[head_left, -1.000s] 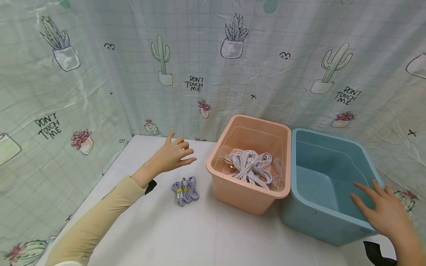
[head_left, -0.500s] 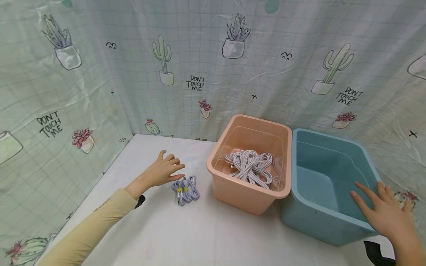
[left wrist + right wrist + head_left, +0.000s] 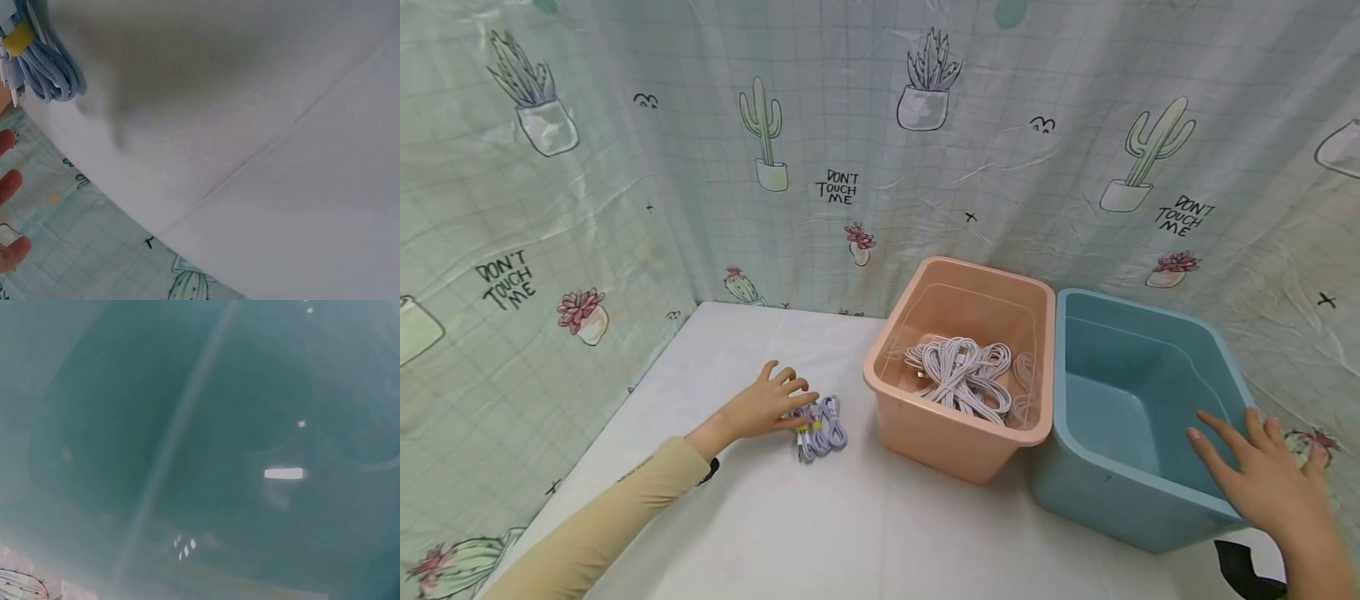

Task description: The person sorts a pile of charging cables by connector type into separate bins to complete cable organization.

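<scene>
Three coiled lilac cables (image 3: pixel 830 432) lie side by side on the white table, and at least two carry yellow ties. Over their left end reaches my left hand (image 3: pixel 762 408), its fingers spread and loosely bent, partly covering them. Whether its fingertips touch the cables I cannot tell. In the left wrist view, a blue-grey cable coil (image 3: pixel 50 69) with a yellow tie shows at the top left, with fingertips (image 3: pixel 11 186) below it. My right hand (image 3: pixel 1266 475) is at the right side of the blue bin (image 3: pixel 1120 504), fingers extended over its rim, holding nothing.
Left of the blue bin, a pink bin (image 3: pixel 940 442) stands against it, holding several white cables (image 3: pixel 962 375). A patterned curtain (image 3: pixel 865 100) hangs behind and to the left of the table (image 3: pixel 880 542). The right wrist view mostly shows the blue bin's wall (image 3: pixel 237 425).
My left hand has come down and toward me, from behind the lilac cables to over their left end. My right hand stays at the blue bin with little change.
</scene>
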### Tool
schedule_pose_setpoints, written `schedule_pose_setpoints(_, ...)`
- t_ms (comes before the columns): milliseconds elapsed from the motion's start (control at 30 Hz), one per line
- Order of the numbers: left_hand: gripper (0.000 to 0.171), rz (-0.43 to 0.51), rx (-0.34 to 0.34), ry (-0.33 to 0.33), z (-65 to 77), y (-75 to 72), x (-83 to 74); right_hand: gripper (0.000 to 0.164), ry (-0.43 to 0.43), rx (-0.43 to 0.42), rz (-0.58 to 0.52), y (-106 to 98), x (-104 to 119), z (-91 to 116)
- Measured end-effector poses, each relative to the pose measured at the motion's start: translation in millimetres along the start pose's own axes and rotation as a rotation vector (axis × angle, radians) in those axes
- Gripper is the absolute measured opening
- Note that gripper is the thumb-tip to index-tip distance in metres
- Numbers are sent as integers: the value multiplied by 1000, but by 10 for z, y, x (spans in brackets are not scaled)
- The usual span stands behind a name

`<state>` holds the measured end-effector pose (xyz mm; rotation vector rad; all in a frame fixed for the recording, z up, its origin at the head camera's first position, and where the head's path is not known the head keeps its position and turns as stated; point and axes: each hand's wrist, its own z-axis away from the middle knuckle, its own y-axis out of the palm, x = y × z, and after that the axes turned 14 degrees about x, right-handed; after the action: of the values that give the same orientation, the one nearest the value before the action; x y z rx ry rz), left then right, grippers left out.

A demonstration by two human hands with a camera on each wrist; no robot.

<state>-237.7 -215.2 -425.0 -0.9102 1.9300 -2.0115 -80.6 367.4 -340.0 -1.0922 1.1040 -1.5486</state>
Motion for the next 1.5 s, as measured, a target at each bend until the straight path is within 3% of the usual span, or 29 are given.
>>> schedule_pose_setpoints(267, 38, -56, 22, 37, 86, 83, -33, 72, -6, -5, -12, 15, -9, -19)
schedule_pose_setpoints(600, 26, -99, -62, 96, 192, 176, -24, 71, -10, -19, -20, 15, -23, -11)
schedule_pose_setpoints(800, 34, -87, -19, 101, 241, 197, -32, 70, -15, -22, -26, 11, -21, -2)
schedule_pose_setpoints(1033, 37, -95, 7, 98, 216, 222, -73, 70, -18, -32, -29, 24, -28, -8)
schedule_pose_setpoints(1333, 22, -76, -15, 108, 185, 223, -86, 70, -23, -40, -30, 30, -27, -5)
schedule_pose_setpoints(1500, 16, -94, 9, 92, 190, 203, -87, 69, -25, -45, -33, 32, -24, 1)
